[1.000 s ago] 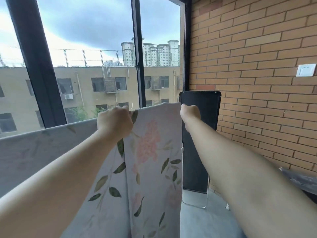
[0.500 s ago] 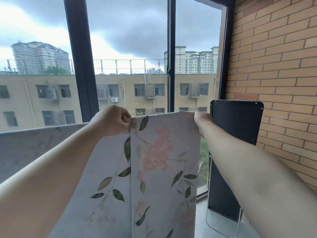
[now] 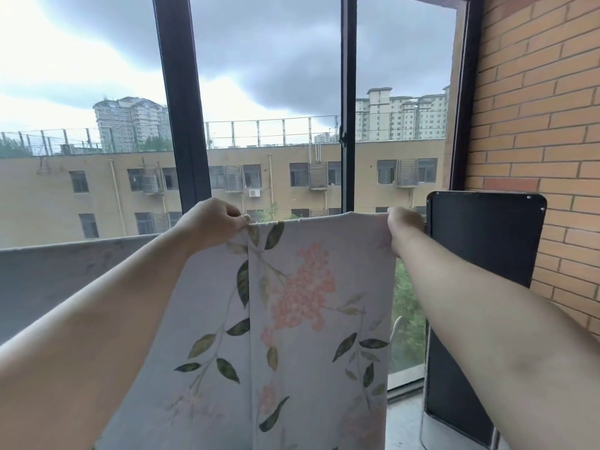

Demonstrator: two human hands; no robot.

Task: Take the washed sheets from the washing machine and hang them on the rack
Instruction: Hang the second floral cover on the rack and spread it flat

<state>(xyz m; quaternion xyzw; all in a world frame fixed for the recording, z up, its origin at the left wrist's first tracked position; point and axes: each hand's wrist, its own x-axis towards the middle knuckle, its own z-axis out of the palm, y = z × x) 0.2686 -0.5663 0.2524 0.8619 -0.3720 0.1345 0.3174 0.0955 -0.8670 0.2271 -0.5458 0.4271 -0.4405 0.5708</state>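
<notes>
I am looking into a glazed balcony corner. Tall windows [image 3: 259, 92] with dark frames fill the far side, and an orange brick wall [image 3: 535, 108] closes the right. A strip of grey floor [image 3: 402, 423] shows at the near right. A flat black panel [image 3: 480, 254] with rounded corners stands upright against the brick wall, just right of the glass. Through the panes I see a tan block of flats [image 3: 292, 177] under heavy cloud.

The floral sheet [image 3: 308, 303] hangs in the middle of my view, held up by its top edge in front of the windows. The left hand [image 3: 211, 222] has its fingers [image 3: 232, 213] curled tight round the upper left corner of the printed part. The right hand [image 3: 402, 227] grips the upper right corner, close beside the black panel. The top edge runs taut and nearly level between the two hands. More of the cloth, a plain grey stretch [image 3: 65, 274], runs off level to the left. I cannot tell whether a rail lies under that edge.
</notes>
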